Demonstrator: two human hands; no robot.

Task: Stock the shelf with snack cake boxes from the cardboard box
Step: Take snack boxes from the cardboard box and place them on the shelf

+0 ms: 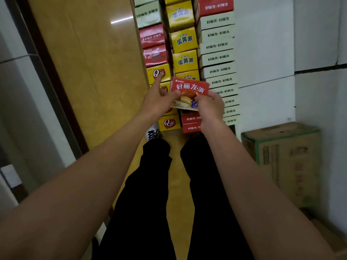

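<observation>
You hold the red snack cake box [190, 92] in both hands: right hand [210, 106] grips it, left hand [159, 96] pinches its edge, forefinger straight. Next, I think, set it on the red stack [190, 122].

Cardboard box [285, 158] right of stacked snack boxes [185, 40].

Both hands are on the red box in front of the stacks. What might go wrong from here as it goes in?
1. The left hand has its index finger straight, so the red box hangs mostly on the right hand and may slip.
2. The yellow boxes and white boxes stand in tall columns close together; a nudge might topple one.
</observation>
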